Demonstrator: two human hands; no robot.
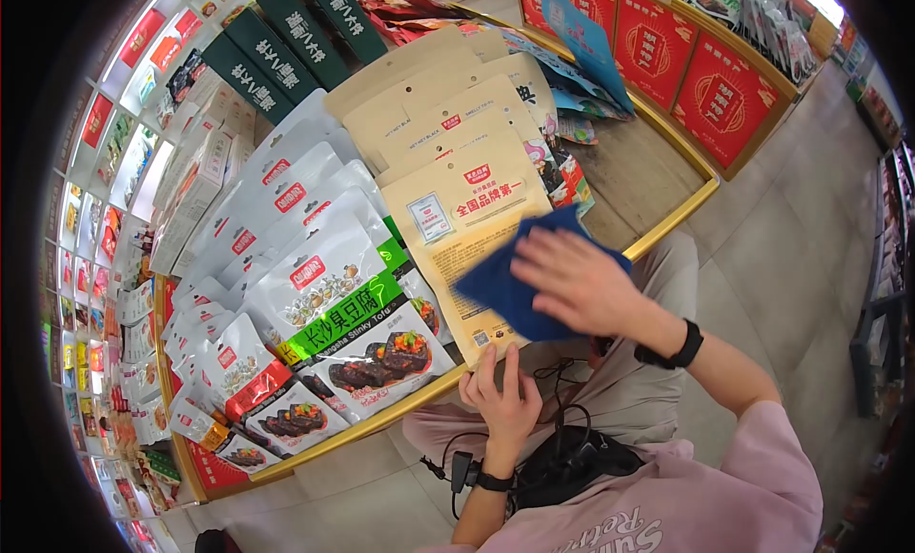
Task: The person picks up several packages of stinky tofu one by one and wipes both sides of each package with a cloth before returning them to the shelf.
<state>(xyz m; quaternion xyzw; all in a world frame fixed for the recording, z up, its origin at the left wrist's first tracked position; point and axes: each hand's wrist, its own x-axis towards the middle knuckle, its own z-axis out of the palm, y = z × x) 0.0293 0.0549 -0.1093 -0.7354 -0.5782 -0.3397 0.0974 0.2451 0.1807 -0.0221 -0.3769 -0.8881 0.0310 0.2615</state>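
A tan snack pouch (477,186) with red and gold printing lies tilted at the front of a stack of similar pouches. My left hand (500,396) is at its lower end, fingertips on the bottom edge and closed on it. A folded dark blue cloth (486,281) covers the pouch's lower right part and hangs past its side. On top of the cloth my right hand (572,277) lies flat with fingers stretched out. To the left of the pouch stand white stinky tofu bags (343,310) in rows.
A gold-edged display bin (667,220) holds the goods, with its bare board showing at right. Dark green boxes (305,43) stand at the back. A blue packet (586,43) leans near a second red-panelled stand (720,100). Stocked shelves (105,220) line the left.
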